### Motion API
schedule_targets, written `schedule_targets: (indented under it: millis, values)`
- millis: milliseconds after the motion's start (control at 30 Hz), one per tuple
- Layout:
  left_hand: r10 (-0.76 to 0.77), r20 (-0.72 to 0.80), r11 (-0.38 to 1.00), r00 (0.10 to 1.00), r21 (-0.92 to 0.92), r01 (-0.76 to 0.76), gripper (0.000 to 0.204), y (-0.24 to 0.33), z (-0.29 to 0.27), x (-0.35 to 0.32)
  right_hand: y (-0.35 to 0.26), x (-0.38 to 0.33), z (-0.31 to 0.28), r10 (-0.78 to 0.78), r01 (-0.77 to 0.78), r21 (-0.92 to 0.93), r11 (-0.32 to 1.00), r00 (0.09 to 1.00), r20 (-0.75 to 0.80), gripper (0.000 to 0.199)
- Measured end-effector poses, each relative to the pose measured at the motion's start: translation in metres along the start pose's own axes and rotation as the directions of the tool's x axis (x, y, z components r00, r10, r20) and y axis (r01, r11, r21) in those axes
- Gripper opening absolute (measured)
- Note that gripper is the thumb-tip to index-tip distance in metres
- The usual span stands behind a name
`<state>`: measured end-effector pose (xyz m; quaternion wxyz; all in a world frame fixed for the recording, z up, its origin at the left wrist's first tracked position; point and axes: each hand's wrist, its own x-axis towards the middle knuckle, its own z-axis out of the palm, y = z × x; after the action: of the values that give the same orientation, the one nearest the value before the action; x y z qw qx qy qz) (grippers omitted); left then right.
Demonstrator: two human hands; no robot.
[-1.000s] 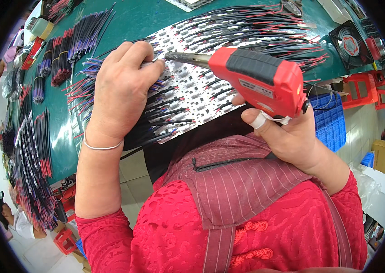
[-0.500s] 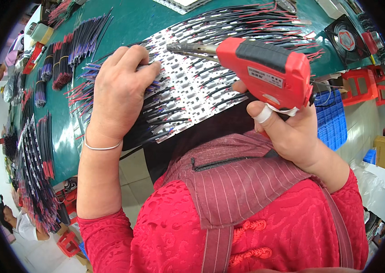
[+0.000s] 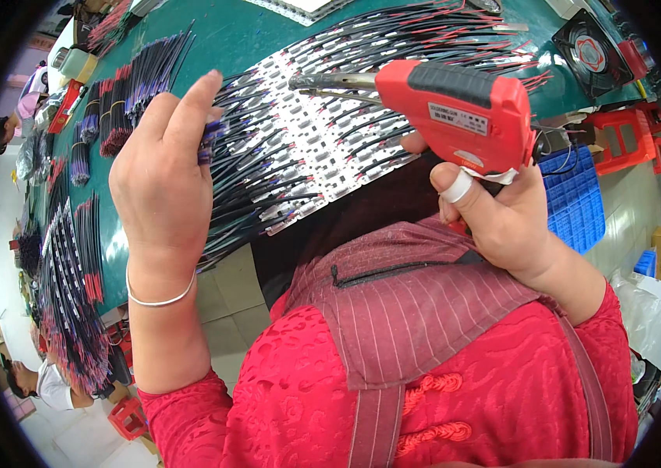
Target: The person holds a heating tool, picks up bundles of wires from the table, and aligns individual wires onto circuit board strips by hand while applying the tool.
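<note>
My right hand, white tape round its thumb, grips a red and black soldering gun. The gun's dark tip points left, over a white panel of small circuit boards. Rows of black wires with red ends run off the panel's far right side. At the panel's left side my left hand is curled, its index finger raised. Purple-ended black wires are bunched against its fingers, which appear closed round them; the thumb is mostly hidden.
Bundled wires lie on the green tabletop, with a long heap of wired strips at the left edge. A black fan stands at the far right. Beyond the table are a blue crate, red stools and a person.
My left hand has moved left off the panel's edge, with the purple wire ends bunched at its fingers. The soldering gun has barely moved.
</note>
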<state>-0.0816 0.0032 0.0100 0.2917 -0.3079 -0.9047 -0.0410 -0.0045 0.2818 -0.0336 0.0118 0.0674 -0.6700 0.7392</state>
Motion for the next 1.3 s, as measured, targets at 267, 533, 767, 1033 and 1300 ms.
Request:
schedule_targets:
  millis: [267,533,767,1033,1300]
  values:
    - [-0.057,0.192,0.985,0.980,-0.146,0.086,0.048,0.008,0.014,-0.001,-0.005,-0.003,-0.002,0.101,-0.101,0.005,0.995,0.994,0.031,0.028]
    - [0.029,0.126,0.998,0.992,-0.054,-0.022,0.039,0.004,0.026,-0.006,-0.001,-0.003,0.005,0.089,-0.089,0.035,0.995,0.996,0.001,0.029]
    - [0.033,0.138,0.996,0.990,-0.087,-0.022,0.053,0.001,0.032,-0.014,0.012,0.000,0.001,-0.059,0.065,-0.076,0.995,0.995,0.076,0.030]
    - [0.046,0.063,0.993,0.997,-0.111,-0.039,0.030,0.003,0.037,-0.016,0.005,-0.001,0.005,-0.015,0.020,-0.123,0.992,0.999,0.045,0.031]
    - [0.117,0.021,0.991,0.993,-0.071,-0.116,0.023,-0.002,0.044,-0.017,0.003,-0.001,0.006,0.045,-0.045,-0.003,0.999,0.998,0.053,0.038]
